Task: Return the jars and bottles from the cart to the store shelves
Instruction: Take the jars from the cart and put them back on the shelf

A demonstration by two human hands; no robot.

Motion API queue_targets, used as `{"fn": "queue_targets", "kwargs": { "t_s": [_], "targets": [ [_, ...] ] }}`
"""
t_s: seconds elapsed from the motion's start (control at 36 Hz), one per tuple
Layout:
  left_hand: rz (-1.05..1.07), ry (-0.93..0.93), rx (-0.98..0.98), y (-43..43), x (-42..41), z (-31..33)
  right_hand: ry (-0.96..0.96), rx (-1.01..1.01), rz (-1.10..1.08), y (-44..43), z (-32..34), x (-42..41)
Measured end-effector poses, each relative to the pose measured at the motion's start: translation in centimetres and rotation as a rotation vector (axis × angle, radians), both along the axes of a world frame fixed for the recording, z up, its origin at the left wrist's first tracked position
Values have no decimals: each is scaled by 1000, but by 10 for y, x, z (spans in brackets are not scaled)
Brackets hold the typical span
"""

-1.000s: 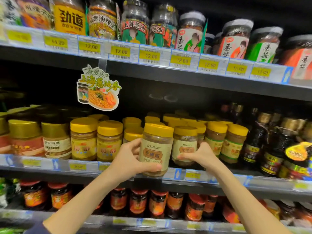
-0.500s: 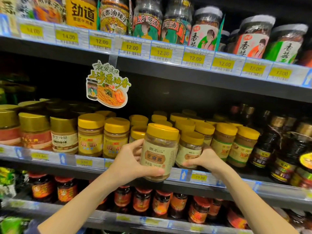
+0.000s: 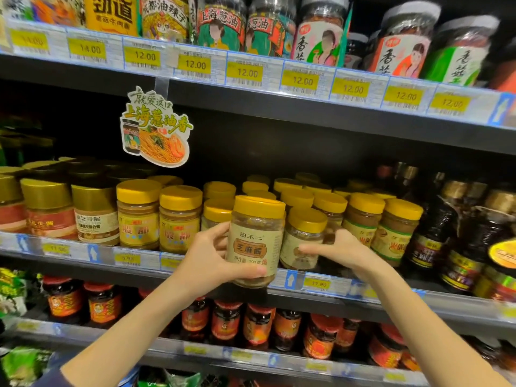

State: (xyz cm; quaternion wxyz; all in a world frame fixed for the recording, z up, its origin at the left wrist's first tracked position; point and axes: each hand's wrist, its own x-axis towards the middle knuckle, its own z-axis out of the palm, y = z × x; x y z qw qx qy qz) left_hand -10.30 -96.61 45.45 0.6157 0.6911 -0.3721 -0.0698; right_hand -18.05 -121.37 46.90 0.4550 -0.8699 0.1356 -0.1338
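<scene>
Sesame paste jar (image 3: 255, 241) is held slightly tilted at the centre of the frame, before the edge of the middle shelf (image 3: 111, 256). It is gripped by the left hand (image 3: 206, 263), thumb low on the label, fingers curled behind. The neighbouring jar (image 3: 304, 227) on the shelf is clasped by the curled fingers of the right hand (image 3: 343, 251).

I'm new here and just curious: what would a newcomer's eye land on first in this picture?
The yellow-lidded sesame paste jar, gripped by the left hand in front of the middle shelf, draws the eye. Beside it the right hand holds a neighbouring jar on that shelf, and a noodle-picture sign hangs above left.
</scene>
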Motion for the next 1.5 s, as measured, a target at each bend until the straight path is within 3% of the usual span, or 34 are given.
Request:
{"fn": "queue_targets", "kwargs": {
  "t_s": [0.17,0.36,0.89,1.0,1.11,1.31,1.5],
  "targets": [
    [-33,-30,-8,-35,-16,9,-184,60,-7,-8,48,-39],
    [-95,-29,-20,-97,-44,12,-47,-129,86,-4,71,-58],
    [-70,-206,54,-143,-62,5,-183,-278,90,-68,79,-67],
    [63,-251,133,-118,-59,-5,-160,-278,54,-86,73,-60],
    [190,-417,365,-95,-60,-17,-133,-155,79,-96,58,-51],
    [197,-552,736,-84,-77,-22,-94,-66,127,-101,29,-31],
    [213,-633,805,-83,-82,-26,-69,-137,120,-99,16,-22]
  ]
}}
